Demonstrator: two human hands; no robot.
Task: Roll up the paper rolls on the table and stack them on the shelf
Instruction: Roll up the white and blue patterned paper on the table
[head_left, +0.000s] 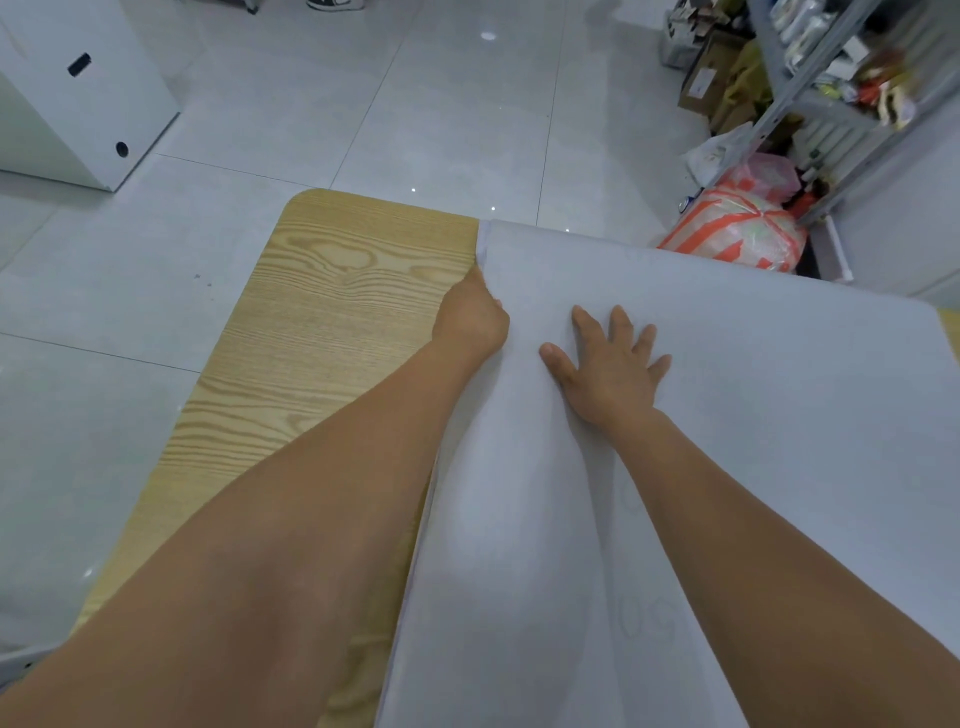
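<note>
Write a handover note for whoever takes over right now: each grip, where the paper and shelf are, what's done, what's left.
The left grip holds the left edge of the paper sheet, fingers curled round it.
The right grip lies flat on the sheet, fingers spread, pressing it down.
The sheet covers the right part of the wooden table, bulging up between the forearms; it is not rolled yet.
The shelf stands at far right across the floor, crowded with goods.
Done: at most the edge lifted. Left: roll the sheet, stack it on the shelf.
</note>
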